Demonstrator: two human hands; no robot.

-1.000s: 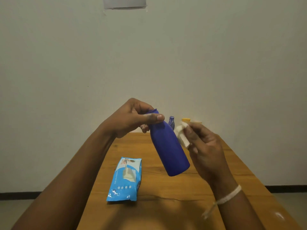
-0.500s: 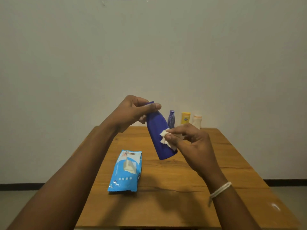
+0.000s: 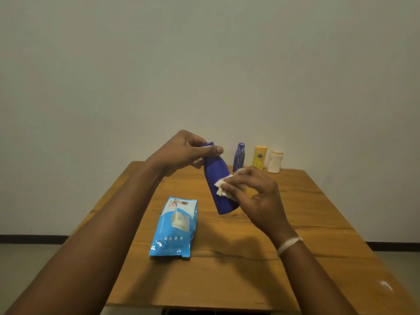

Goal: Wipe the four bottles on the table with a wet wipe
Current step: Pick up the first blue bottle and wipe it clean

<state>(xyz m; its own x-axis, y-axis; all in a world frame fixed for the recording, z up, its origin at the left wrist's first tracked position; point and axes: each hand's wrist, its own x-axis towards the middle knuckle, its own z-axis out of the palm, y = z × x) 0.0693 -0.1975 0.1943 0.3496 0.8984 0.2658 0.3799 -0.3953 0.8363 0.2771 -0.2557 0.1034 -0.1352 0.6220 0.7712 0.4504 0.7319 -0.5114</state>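
- Blue, smooth plastic bottle (image 3: 219, 185) is held tilted above the wooden tabletop (image 3: 295, 223), its cap end up and left, its base lower right.
- Left hand (image 3: 181, 153) grips the bottle's top, thumb laid across the neck.
- Right hand (image 3: 254, 196) pinches a crumpled white wet wipe (image 3: 223, 188) and presses it on the bottle's side.
- Light-blue wipe packet (image 3: 173, 227) lies flat, near left of the bottle.
- At the far edge stand three in a row: a slim purple bottle (image 3: 238, 156), a yellow bottle (image 3: 259, 157), a white bottle (image 3: 275, 161).
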